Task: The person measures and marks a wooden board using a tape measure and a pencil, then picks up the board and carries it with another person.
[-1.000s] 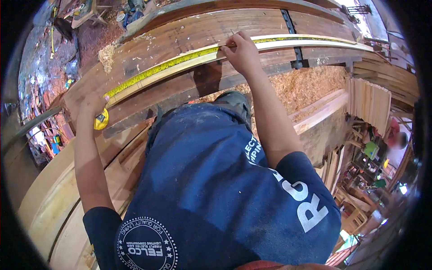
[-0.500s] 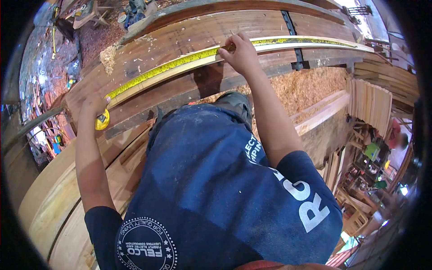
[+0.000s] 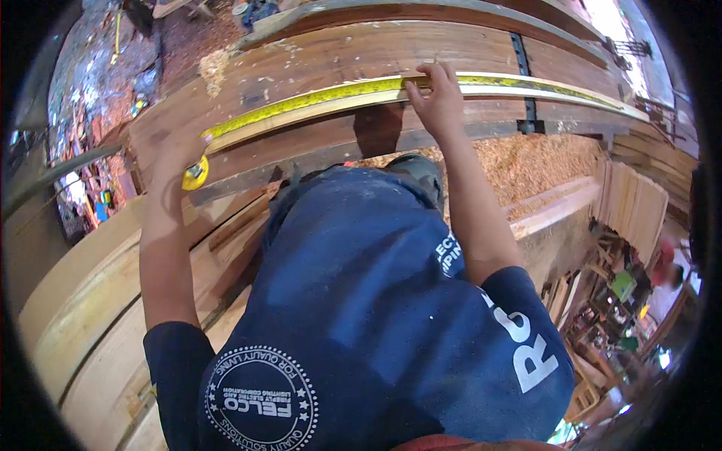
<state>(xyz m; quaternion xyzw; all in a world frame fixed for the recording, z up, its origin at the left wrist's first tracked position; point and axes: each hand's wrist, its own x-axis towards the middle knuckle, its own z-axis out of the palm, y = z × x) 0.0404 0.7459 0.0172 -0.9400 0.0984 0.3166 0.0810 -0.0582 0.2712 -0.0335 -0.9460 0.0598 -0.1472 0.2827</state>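
Note:
A yellow tape measure blade [image 3: 301, 101] runs out along a pale, narrow wood strip [image 3: 323, 111], which lies lengthwise on a broad brown plank bench [image 3: 301, 64]. At the left end, my left hand [image 3: 179, 150] is closed on the tape measure case [image 3: 196, 174], its yellow side showing below the palm. My right hand [image 3: 440, 101] is over the blade about midway, thumb and fingers curled at the strip's edges. A thin, pencil-like stick seems to poke up past its fingers; most of it is hidden.
Wood shavings [image 3: 541, 161] fill a gap beside the bench on the right. A dark metal bar [image 3: 522, 71] crosses the bench. Long boards [image 3: 98, 301] lie at lower left, and stacked slats [image 3: 632, 203] stand at right. Another person [image 3: 665, 274] is far right.
The view has shifted, so bench and hands appear further right. My right hand's fingers have lifted and opened slightly over the blade. My left hand keeps its hold on the case.

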